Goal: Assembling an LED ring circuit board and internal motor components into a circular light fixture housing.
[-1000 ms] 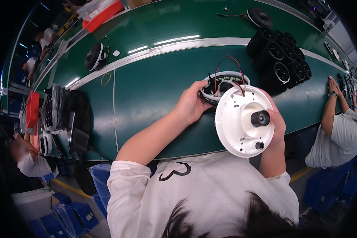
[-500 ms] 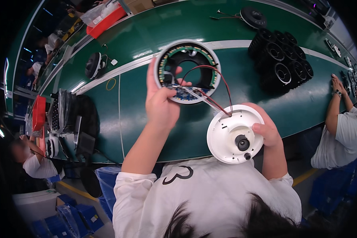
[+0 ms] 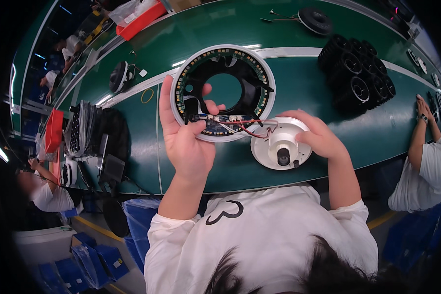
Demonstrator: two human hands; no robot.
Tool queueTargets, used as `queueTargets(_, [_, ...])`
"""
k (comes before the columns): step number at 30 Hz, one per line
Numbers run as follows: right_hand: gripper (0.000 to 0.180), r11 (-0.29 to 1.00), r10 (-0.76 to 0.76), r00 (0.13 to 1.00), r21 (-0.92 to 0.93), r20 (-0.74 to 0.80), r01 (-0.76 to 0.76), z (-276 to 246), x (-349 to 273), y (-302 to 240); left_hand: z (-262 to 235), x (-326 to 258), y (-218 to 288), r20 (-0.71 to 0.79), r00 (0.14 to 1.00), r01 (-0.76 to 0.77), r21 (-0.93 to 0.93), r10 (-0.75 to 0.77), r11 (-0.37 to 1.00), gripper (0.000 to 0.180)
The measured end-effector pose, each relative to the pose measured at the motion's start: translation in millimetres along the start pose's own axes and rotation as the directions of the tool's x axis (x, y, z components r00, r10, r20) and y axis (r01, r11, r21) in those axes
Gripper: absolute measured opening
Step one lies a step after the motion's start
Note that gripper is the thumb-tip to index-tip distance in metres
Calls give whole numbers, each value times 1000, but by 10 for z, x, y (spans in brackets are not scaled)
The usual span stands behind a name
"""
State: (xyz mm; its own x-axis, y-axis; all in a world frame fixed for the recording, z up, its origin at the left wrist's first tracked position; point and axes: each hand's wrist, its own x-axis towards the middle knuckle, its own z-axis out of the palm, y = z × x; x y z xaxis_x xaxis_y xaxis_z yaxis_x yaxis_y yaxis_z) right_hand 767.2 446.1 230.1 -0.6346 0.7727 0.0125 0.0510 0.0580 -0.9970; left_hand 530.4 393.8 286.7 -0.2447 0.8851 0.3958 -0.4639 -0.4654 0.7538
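My left hand (image 3: 187, 139) grips a round ring-shaped housing (image 3: 271, 73) with a white rim, holding it up above the table. Inside the rim runs a ring of small LEDs on a circuit board around a black core with a hole. A blue circuit board (image 3: 225, 126) with white connectors sits along the near side. Red, black and white wires (image 3: 245, 128) run from it to a white dome-shaped cover (image 3: 264, 154). My right hand (image 3: 321, 134) holds that cover by its right edge, thumb on top. A short black cylinder stands out of the cover's face.
Black ribbed cylinders (image 3: 353, 93) stand stacked at the right on the green table (image 3: 299, 85). A round black part (image 3: 314, 20) with wires lies behind them, another (image 3: 117, 77) at the left. Red bins (image 3: 141, 20) and a small screen (image 3: 113, 167) are left. Co-workers sit at both sides.
The ring housing has come closer and turned to face up more. The white cover has moved up and left toward it, tilting, and the wires hang lower and shorter between them.
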Motion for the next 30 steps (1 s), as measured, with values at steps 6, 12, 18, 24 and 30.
queueTargets(6, [50, 899, -308, 949, 308, -62, 312, 80, 233, -346, 80, 52, 19, 57, 996, -69, 5, 69, 998, 76])
queueTargets(12, [56, 867, -319, 946, 388, -55, 314, 390, 421, -656, 186, 119, 10, 135, 983, -138, 103, 124, 985, 65])
queueTargets(18, [38, 789, -166, 933, 525, -319, 320, 574, 499, -630, 229, -21, -212, 46, 989, -139, 49, 137, 989, 65])
queueTargets(24, [36, 824, -228, 894, 413, -385, 388, 663, 512, -542, 194, -211, -348, -13, 995, 94, -131, -97, 987, 53])
queueTargets(30, [64, 787, -402, 862, 366, -309, 498, 616, 547, -423, 161, -18, -163, 83, 950, 312, -227, -301, 923, 30])
